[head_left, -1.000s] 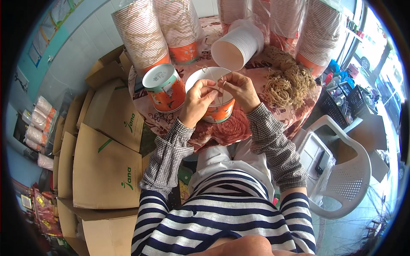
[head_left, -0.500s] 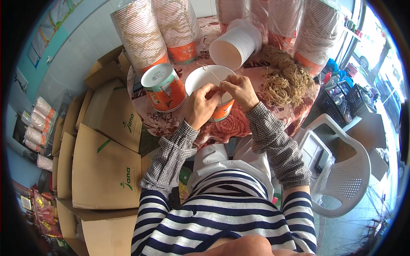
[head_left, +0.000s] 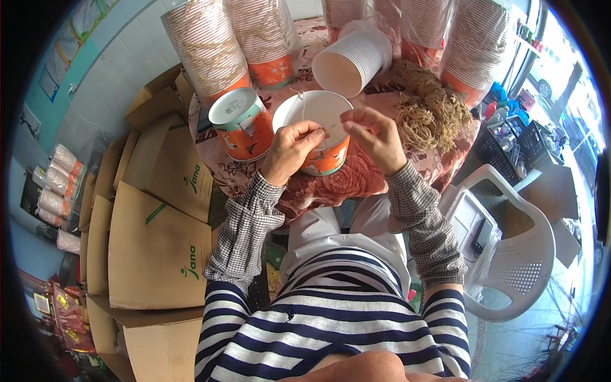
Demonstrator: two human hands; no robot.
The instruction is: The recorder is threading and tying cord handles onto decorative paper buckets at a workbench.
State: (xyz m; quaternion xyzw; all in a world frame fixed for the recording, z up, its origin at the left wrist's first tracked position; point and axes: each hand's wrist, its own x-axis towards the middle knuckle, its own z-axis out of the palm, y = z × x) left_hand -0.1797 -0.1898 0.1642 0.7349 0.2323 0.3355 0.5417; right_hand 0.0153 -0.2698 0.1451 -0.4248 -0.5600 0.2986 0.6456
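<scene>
A paper bucket [head_left: 332, 158], white inside with an orange printed wall, stands upright before me on the cloth-covered table. A thin cord [head_left: 302, 104] hangs from its far rim down to my left hand [head_left: 287, 151]. That hand is closed at the near rim, thumb and forefinger pinching the cord. My right hand [head_left: 380, 141] is held just right of the rim, its fingers curled and thumb close to the forefinger; what lies between them is too small to make out. Left of the bucket, a similar orange bucket [head_left: 245, 135] stands upside down.
A tangled heap of tan cords [head_left: 433, 113] lies at the table's right. Wrapped bucket stacks [head_left: 207, 44] line the back, near a tipped-over stack of white buckets [head_left: 350, 63]. Cardboard boxes [head_left: 159, 248] stand at left, a white plastic chair [head_left: 522, 261] at right.
My hands, together at the bucket's near rim before, have parted. The right one moved right, away from the rim; the left shifted slightly left and down.
</scene>
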